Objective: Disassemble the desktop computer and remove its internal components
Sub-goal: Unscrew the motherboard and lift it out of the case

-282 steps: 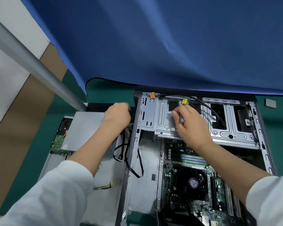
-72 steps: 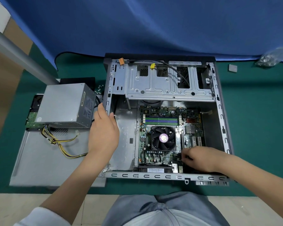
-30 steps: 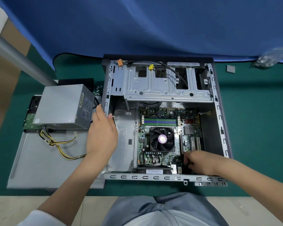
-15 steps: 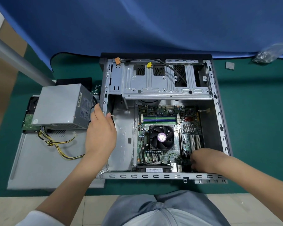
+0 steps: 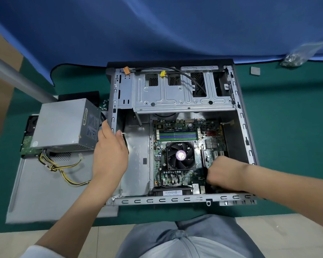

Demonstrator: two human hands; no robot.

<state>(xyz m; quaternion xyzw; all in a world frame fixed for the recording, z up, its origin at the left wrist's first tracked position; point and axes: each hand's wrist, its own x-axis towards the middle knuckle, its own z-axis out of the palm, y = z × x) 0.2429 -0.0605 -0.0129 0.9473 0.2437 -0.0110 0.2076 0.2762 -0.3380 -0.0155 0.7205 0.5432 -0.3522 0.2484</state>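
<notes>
Open computer case (image 5: 239, 116) lying flat on green mat (image 5: 287, 146), motherboard (image 5: 185, 151) exposed inside. Left hand (image 5: 110, 155) gripping the case's left edge beside power supply (image 5: 63, 123), which rests on detached side panel (image 5: 45, 192). Right hand (image 5: 224, 174) clenched low at motherboard's near right corner; grasped object hidden.
</notes>
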